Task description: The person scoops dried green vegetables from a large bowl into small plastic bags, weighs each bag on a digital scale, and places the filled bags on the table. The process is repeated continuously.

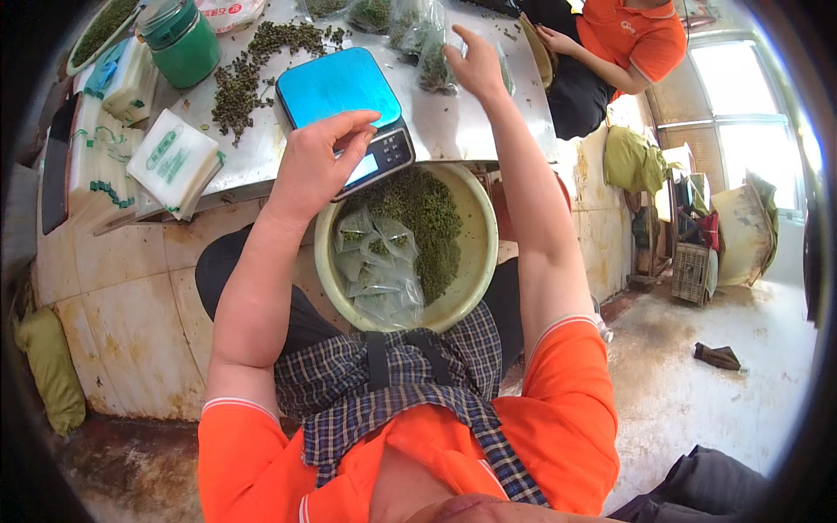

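My left hand [322, 155] is over the front left edge of a digital kitchen scale [340, 91] with a shiny blue platform. Its fingers are curled towards the thumb, and nothing shows in them. Beyond the scale to the right, my right hand [480, 64] is stretched out with fingers apart, beside a clear plastic bag [437, 68] of green peppercorn-like berries. Whether it touches the bag is unclear. Before my lap, a pale yellow basin [482, 261] holds loose green berries [435, 229] and several small filled clear bags [379, 268].
Stacked printed plastic bags [173, 160] lie at the metal table's [451, 140] left edge. Behind them stands a green-filled jar [183, 49]. Darker berries [239, 85] are scattered left of the scale. A co-worker [621, 46] in orange sits at the upper right.
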{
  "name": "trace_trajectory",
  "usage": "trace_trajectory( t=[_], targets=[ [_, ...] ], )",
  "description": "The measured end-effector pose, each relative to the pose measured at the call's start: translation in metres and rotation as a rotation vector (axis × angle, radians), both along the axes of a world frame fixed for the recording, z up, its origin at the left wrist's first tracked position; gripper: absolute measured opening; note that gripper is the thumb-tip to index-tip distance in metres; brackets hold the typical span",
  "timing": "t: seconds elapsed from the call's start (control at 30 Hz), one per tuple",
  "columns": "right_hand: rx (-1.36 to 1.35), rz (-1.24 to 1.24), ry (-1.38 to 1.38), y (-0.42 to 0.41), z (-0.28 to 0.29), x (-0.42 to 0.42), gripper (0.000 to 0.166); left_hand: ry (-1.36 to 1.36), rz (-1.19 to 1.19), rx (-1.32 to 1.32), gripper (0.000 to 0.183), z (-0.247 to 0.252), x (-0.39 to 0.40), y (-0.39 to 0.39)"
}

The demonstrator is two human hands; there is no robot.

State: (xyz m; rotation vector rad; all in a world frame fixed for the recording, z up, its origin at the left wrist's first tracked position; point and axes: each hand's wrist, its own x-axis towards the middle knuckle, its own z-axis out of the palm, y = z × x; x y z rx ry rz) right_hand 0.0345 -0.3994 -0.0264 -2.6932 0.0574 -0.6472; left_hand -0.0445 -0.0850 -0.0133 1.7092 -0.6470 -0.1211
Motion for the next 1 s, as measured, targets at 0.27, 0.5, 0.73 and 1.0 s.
trace_trajectory(
  t=[0.27, 0.5, 0.73, 1.0],
  targets=[
    [-0.332, -0.078, 0.256, -0.014, 0.008, 0.033, 0.035, -0.01, 0.069, 0.054, 0.023, 0.0, 0.005, 0.004],
    [-0.007, 0.222, -0.011, 0.032, 0.089, -0.01, 0.02, -0.055, 0.168, -0.03, 0.019, -0.003, 0.011, 0.008],
    [0.179, 0.328, 0.021, 0.098, 0.021, -0.061, 0.012, 0.05, 0.247, -0.106, 0.021, -0.007, 0.026, 0.017],
    [0.204, 0.099, 0.036, 0.118, -0.008, -0.18, 0.031, 0.019, 0.244, -0.09, 0.021, -0.01, 0.025, 0.02]
  ],
)
